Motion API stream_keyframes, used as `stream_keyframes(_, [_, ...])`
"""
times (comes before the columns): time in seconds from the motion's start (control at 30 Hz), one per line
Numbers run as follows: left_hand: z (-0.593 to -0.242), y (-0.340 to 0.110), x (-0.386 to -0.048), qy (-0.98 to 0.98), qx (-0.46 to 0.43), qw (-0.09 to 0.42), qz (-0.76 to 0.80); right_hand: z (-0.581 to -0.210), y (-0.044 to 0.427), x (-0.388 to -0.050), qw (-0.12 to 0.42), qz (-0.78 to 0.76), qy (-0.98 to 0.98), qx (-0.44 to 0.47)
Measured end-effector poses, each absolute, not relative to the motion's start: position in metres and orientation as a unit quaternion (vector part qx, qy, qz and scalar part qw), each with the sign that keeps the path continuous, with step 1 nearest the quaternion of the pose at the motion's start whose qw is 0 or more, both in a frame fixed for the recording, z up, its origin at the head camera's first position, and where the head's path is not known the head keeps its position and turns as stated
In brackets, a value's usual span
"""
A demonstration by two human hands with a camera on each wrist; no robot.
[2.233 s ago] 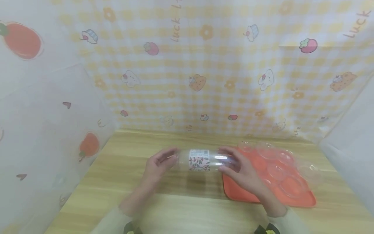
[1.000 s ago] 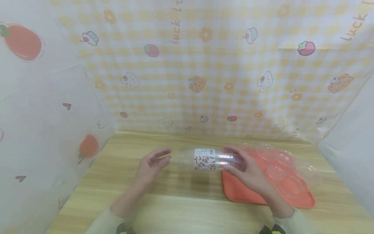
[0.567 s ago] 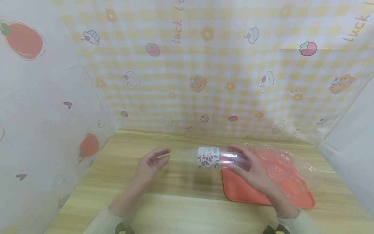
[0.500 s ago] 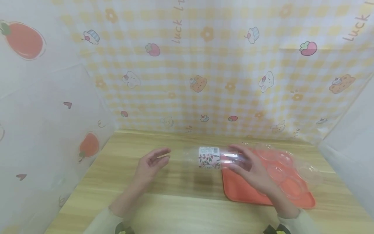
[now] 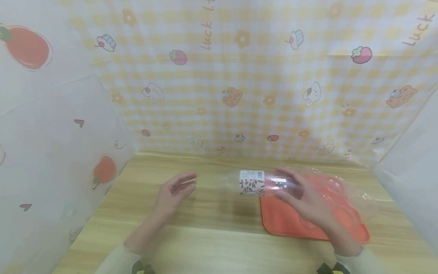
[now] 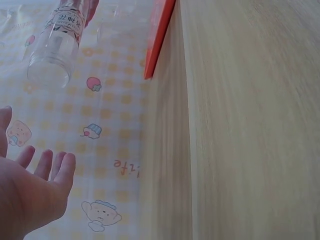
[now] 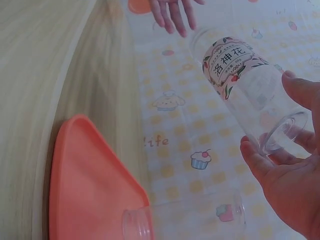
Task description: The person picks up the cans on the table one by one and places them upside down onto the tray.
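A clear plastic jar (image 5: 252, 183) with a pink floral label lies on its side in the air above the table. My right hand (image 5: 306, 198) grips it round the base end, thumb in front and fingers behind, as the right wrist view also shows on the jar (image 7: 255, 92). The threaded neck points left, toward my left hand (image 5: 172, 192). That hand is off the jar, its fingers loosely bent with nothing in them. In the left wrist view a gap lies between the fingers (image 6: 65, 172) and the jar's rim (image 6: 50, 72).
An orange-red tray (image 5: 280, 222) lies on the wooden table (image 5: 212, 243) at the right, partly under my right arm. Several clear containers (image 5: 362, 201) stand on or around it. A yellow checked cloth (image 5: 205, 95) hangs behind, with white sheets at both sides.
About two seconds ago both hands were at the jar's ends. My left hand has since come off it and moved left. My right hand has carried the jar rightward, partly over the tray.
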State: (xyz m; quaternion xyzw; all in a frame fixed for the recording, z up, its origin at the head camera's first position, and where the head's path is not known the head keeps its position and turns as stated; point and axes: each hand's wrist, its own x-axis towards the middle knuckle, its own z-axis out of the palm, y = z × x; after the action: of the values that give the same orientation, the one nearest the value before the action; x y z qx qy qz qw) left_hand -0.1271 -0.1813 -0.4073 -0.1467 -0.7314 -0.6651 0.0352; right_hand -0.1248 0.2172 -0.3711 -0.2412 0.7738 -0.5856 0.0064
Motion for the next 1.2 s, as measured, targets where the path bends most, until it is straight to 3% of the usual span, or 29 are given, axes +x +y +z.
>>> stream_keyframes(0.47, [-0.412, -0.189, -0.129, -0.749, -0.192, 0.039, -0.633, -0.363, 0.235, -0.122, -0.043, -0.554, 0.782, -0.282])
stream_keyframes(1.2, [-0.413, -0.206, -0.130, -0.791, -0.177, 0.059, -0.583, -0.344, 0.257, -0.119, -0.099, -0.501, 0.798, -0.319])
